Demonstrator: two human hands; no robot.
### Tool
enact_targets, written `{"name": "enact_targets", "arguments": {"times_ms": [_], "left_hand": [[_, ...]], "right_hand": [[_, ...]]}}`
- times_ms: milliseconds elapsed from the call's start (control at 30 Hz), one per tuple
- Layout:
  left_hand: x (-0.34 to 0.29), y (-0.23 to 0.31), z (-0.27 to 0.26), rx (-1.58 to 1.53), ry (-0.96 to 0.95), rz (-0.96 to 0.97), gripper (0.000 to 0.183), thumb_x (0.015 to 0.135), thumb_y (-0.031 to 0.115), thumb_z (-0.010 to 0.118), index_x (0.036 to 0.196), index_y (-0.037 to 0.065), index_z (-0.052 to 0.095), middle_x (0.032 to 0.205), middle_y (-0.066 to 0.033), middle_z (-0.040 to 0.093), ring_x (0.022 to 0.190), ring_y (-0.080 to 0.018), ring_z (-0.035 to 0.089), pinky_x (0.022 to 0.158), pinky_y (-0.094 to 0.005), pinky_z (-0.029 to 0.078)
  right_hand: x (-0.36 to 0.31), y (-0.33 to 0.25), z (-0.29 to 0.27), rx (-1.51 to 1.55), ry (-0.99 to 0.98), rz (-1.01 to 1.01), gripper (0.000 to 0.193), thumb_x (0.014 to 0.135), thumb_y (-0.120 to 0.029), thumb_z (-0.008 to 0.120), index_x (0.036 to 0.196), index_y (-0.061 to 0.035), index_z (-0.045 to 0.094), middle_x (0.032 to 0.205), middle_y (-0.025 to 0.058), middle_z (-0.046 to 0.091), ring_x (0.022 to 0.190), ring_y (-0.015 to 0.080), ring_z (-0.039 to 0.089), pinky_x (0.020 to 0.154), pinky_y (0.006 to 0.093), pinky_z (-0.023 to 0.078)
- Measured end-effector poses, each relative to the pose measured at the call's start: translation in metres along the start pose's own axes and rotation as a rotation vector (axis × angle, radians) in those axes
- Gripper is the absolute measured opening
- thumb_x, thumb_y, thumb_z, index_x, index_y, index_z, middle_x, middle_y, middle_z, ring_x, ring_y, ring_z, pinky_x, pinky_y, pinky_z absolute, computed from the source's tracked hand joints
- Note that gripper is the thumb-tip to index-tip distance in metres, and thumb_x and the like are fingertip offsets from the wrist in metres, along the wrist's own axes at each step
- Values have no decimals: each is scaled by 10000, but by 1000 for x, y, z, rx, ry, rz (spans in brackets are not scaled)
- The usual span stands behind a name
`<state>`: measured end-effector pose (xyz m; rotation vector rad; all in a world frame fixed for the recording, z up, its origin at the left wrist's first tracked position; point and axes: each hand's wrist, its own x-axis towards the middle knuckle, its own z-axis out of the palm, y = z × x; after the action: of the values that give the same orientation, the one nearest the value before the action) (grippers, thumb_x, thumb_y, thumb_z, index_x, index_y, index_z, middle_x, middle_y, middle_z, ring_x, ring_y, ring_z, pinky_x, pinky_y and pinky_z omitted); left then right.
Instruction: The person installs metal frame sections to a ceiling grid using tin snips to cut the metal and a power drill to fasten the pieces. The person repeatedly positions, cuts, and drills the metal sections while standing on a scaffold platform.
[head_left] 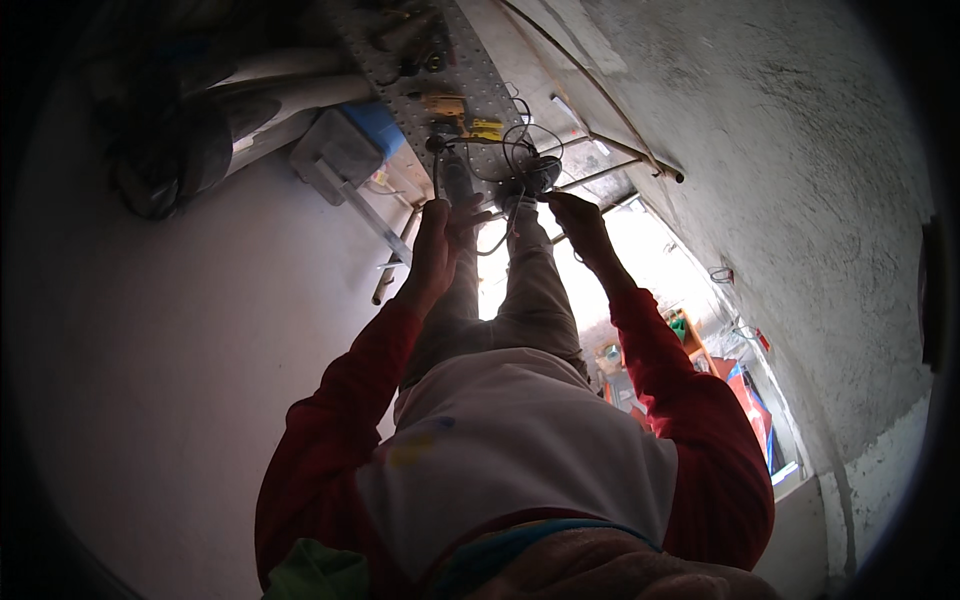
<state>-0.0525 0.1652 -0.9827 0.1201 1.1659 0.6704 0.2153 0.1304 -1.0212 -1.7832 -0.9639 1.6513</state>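
My left hand (437,245) is raised in front of my legs, its thumb against a thin dark cable (437,180) and some fingers partly stretched out. To its right, my right hand (580,222) is closed in a pinch at another part of the cable, by the loose loops. The loops of cable (508,150) lie around and above my right shoe (541,174). A paler stretch of cable (492,252) hangs between the two hands. Exactly what the right fingertips grip is too dark to make out.
I stand on a narrow perforated metal platform (388,45) with yellow tools (487,129) and an orange-brown item (444,105) on it. Scaffold poles (628,160) flank it. A rough grey wall (800,200) rises at right. Large pipes or rolls (270,100) and a blue-grey container (340,150) are at left.
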Motion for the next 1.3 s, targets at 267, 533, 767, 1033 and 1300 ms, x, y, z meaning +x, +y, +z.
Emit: {"name": "enact_targets", "arguments": {"times_ms": [267, 533, 767, 1033, 1300], "left_hand": [[137, -82, -40, -314, 277, -70, 316, 1118, 339, 434, 1298, 89, 505, 1225, -118, 706, 939, -208, 680, 539, -223, 414], [77, -35, -4, -217, 146, -67, 223, 1074, 286, 571, 1221, 120, 545, 1080, -86, 715, 677, -90, 559, 495, -212, 390], [-57, -43, 70, 187, -136, -98, 330, 1096, 317, 508, 1306, 62, 491, 882, -72, 680, 632, -75, 548, 556, -220, 402], [-76, -28, 58, 384, -153, -47, 361, 1071, 392, 540, 1277, 96, 538, 1132, -63, 697, 1012, -131, 659, 686, -277, 458], [-54, 35, 15, -117, -145, 101, 283, 1060, 359, 572, 1248, 172, 473, 1386, -129, 616, 1060, -233, 683, 673, -268, 464]], "right_hand": [[-147, -35, -35, -224, -527, 88, 207, 953, -89, 668, 1137, -23, 737, 1025, 129, 767, 937, 194, 723, 833, 322, 565], [-195, 29, -182, -330, -633, 579, 244, 932, -57, 666, 1144, -82, 786, 1000, 92, 791, 861, 136, 720, 809, 299, 568], [10, 60, -45, 427, -147, 443, 576, 1046, -539, 533, 1327, -40, 606, 1169, 151, 712, 1031, 218, 709, 858, 384, 592], [84, 52, -11, -102, -80, -249, 205, 989, -201, 609, 1081, -31, 676, 900, 28, 675, 811, 151, 644, 731, 303, 508], [9, 7, -59, 102, 22, 358, 342, 1069, -325, 478, 1212, -44, 610, 1096, 124, 750, 991, 158, 705, 791, 356, 526]]}}
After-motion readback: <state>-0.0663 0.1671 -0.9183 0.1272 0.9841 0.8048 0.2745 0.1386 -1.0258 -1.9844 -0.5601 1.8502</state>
